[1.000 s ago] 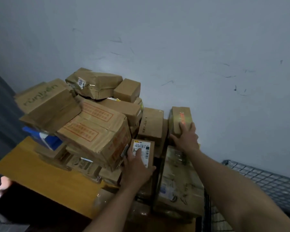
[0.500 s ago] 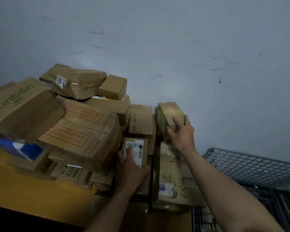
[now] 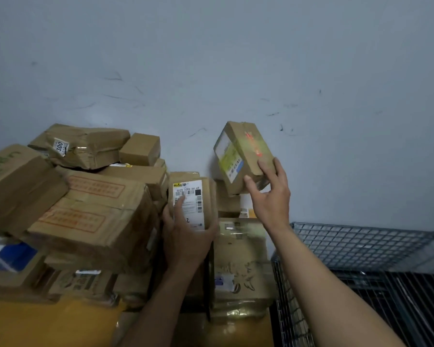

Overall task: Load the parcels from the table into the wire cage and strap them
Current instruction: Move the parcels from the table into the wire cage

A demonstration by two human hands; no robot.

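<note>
Against the grey wall (image 3: pixel 236 58), the right hand (image 3: pixel 271 199) grips a small parcel (image 3: pixel 241 154), likely bound for the wire cage (image 3: pixel 361 244) at right, while the left hand (image 3: pixel 186 236) clasps a labelled parcel (image 3: pixel 189 201).

place: parcel depot | signs: labelled cardboard parcels (image 3: pixel 93 221) heaped on table (image 3: pixel 35 326), wire cage (image 3: pixel 361 246)

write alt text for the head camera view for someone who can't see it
A right hand holds a small cardboard box tilted in the air above a pile of parcels on a yellow table, while the left hand grips a box with a white label in the pile. A wire cage stands to the right.
</note>
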